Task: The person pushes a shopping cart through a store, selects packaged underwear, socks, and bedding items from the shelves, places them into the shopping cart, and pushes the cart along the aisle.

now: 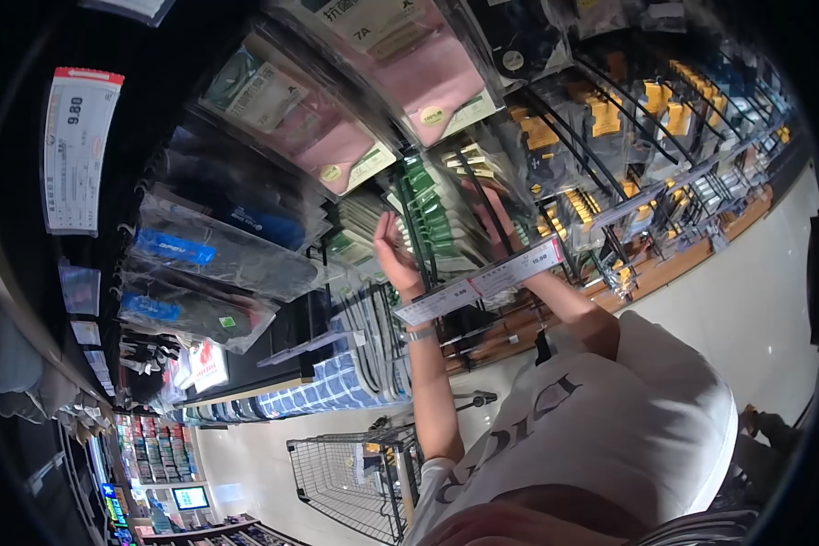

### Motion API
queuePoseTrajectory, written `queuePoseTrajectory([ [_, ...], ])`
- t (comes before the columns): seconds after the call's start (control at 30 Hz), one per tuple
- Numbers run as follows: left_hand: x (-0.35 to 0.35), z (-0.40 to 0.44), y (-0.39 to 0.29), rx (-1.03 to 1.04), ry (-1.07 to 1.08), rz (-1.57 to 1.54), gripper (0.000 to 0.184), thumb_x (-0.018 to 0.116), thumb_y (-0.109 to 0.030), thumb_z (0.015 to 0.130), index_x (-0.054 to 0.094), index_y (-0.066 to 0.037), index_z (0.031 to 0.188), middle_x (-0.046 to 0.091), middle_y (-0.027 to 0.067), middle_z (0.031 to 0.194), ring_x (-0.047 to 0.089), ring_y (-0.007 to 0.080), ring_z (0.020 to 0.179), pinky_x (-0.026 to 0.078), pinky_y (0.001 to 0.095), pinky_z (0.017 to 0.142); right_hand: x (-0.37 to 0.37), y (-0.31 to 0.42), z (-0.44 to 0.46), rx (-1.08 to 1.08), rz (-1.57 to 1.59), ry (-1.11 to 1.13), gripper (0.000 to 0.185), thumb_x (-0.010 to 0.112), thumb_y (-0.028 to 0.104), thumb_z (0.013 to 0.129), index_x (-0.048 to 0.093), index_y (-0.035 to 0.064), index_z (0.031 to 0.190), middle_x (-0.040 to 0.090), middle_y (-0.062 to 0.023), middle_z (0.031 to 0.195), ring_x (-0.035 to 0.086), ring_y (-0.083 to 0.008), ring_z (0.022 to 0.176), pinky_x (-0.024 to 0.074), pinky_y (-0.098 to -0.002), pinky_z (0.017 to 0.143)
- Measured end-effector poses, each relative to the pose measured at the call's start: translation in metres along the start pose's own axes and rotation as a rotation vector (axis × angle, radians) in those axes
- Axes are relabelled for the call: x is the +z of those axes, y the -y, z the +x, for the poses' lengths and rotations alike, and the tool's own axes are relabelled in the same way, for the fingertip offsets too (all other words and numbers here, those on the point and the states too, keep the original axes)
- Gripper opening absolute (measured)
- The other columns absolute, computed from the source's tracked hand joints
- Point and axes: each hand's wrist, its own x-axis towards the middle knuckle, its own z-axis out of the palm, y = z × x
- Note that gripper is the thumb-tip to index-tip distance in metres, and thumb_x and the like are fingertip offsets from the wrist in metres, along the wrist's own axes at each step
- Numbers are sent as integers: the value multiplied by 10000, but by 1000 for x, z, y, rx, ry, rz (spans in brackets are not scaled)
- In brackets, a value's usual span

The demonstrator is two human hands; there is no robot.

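My left hand (395, 253), below a wristband, is raised beside a row of hanging packs with green cards (425, 196). Its fingers are extended and slightly bent, with nothing visible in them. On the other side of the row, my right hand (499, 221) reaches among the packs. Its fingers are mostly hidden by them, so I cannot tell whether it grips one. A price label strip (482, 278) on the hook ends crosses in front of both wrists. Above hang clear packs of pink folded fabric (432, 86), (314, 136) whose exact kind I cannot tell.
Dark packs with blue labels (175, 246) hang at left, near a price tag (80, 150). Black metal hooks (555, 127) carry packs with yellow cards (605, 109) at right. Blue checked fabric (337, 387) lies lower down. A wire shopping cart (350, 478) stands on the pale floor.
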Motion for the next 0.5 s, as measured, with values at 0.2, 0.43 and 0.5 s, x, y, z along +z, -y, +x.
queuePoseTrajectory([
  [0.2, -6, 48, -15, -265, 126, 87, 651, 519, -444, 1080, 389, -26, 1561, 478, 108, 1578, 420, 214, 1448, 302, 393, 1171, -28, -113, 29, -46, 171, 100, 506, 637, 238, 1032, 509, -6, 1457, 590, -146, 1404, 540, -242, 1348, 391, -359, 1155],
  [0.43, -36, 67, -1, -121, 329, 301, 629, 588, -463, 1046, 502, -11, 1474, 561, 95, 1451, 489, 205, 1327, 379, 339, 1115, -32, -120, 53, -183, -165, 229, 523, 651, 126, 1009, 473, -48, 1469, 556, -179, 1459, 512, -289, 1391, 346, -407, 1206],
  [0.5, -41, 67, 12, -177, 334, 320, 620, 580, -459, 1049, 498, -17, 1477, 556, 105, 1441, 488, 211, 1326, 394, 344, 1108, -30, -138, 53, -219, -218, 180, 529, 653, 113, 992, 473, -57, 1460, 552, -192, 1448, 512, -310, 1380, 351, -419, 1199],
])
